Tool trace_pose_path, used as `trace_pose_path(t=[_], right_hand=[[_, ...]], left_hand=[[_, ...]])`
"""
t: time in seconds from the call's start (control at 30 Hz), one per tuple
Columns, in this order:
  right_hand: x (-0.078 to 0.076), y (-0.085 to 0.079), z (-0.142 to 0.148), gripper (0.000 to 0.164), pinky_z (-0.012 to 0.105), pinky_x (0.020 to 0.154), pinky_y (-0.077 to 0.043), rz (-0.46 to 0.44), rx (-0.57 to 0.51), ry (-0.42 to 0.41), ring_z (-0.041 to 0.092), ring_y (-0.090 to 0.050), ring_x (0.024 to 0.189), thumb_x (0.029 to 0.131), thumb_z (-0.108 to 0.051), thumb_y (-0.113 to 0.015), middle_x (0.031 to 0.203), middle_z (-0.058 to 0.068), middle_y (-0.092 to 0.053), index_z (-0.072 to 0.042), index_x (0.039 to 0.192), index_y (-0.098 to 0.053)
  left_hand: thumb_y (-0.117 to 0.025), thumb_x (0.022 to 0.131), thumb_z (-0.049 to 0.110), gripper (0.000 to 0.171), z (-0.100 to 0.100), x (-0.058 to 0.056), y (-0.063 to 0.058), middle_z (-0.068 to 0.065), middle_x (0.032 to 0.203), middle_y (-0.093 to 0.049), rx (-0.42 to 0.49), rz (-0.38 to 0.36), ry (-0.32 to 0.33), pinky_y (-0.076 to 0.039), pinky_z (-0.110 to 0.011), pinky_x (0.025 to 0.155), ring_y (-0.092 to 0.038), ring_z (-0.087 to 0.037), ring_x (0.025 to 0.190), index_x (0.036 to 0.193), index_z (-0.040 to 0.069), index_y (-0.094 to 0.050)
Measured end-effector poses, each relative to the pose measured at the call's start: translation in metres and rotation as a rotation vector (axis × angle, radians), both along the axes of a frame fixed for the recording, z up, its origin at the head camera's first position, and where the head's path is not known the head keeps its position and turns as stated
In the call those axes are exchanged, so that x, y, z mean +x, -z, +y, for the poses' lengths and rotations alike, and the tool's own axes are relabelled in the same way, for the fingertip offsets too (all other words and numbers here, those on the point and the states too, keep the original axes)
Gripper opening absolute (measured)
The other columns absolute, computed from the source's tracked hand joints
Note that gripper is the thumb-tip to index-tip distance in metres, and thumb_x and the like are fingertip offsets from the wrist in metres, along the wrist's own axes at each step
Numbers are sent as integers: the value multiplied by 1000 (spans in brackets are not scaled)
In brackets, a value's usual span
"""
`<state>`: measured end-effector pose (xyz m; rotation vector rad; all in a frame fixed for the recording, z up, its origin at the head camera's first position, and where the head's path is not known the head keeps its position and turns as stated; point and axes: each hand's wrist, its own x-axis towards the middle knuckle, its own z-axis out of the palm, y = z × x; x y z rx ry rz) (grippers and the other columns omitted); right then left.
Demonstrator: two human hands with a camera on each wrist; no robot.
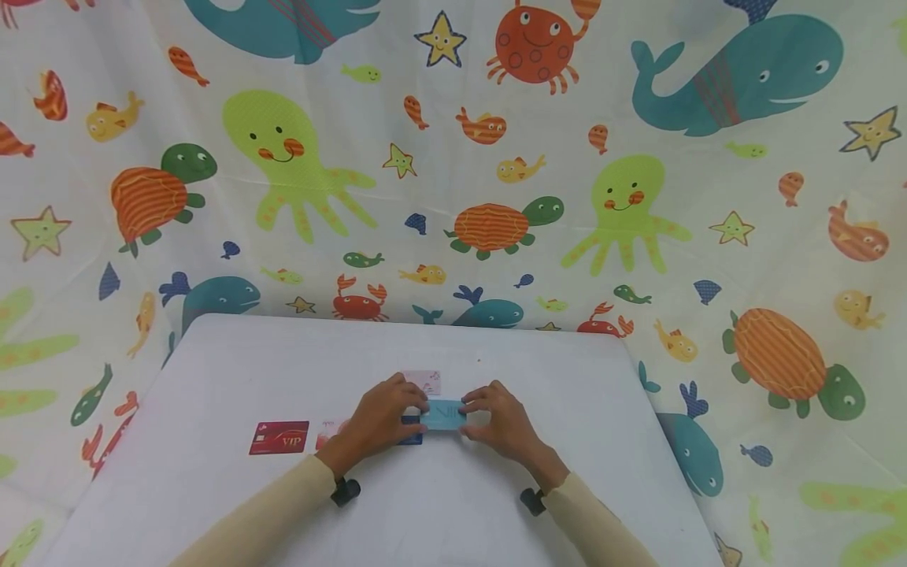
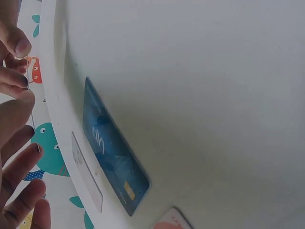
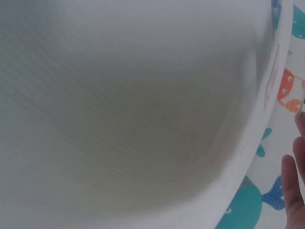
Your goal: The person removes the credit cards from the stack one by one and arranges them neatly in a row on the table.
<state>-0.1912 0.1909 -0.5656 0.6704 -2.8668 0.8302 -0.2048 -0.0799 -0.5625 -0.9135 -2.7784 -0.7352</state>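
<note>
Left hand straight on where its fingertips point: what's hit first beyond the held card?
Probably the right hand, gripping the opposite end of the light blue card; exact depth is hard to judge.

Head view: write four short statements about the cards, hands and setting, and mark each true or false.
1. The left hand and right hand hold the light-blue card. True.
2. The red VIP card lies right of the light-blue card. False: it lies to the left.
3. The left hand partly hides the dark blue card. True.
4. The table has a sea-animal print. False: it is white; the backdrop bears the print.
</note>
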Motion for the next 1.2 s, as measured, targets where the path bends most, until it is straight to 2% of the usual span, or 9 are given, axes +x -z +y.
trace_pose_path(t=[0.33,0.63,0.77,1.2], right_hand=[[7,7,4,29,26,87,-57,-19,27,-2,9,-60,107,84,-32,-92,119,-9,-76,-21,109,-85],[10,11,7,29,27,88,-58,-32,40,7,10,-60,108,83,-31,-93,119,-8,-76,-21,109,-85],[10,13,8,28,26,87,-58,-21,60,18,9,-60,107,83,-31,-94,118,-9,-76,-22,107,-86],[13,15,13,28,25,87,-57,-76,75,44,9,-60,107,83,-33,-93,117,-10,-76,-22,107,-86]], left_hand=[[-94,82,37,33,4,7,6,5,112,-81,2,3,21,-59,-28,82,-63,-13,101,109,21,-85],[-94,81,38,33,8,11,14,7,111,-80,-7,-4,11,-58,-25,81,-62,-11,100,109,22,-85],[-93,82,39,33,11,11,18,8,112,-80,-6,-9,4,-58,-24,81,-62,-10,100,109,23,-85],[-93,82,38,31,19,12,24,7,111,-80,24,-57,0,-58,-23,81,-63,-11,101,108,23,-85]])
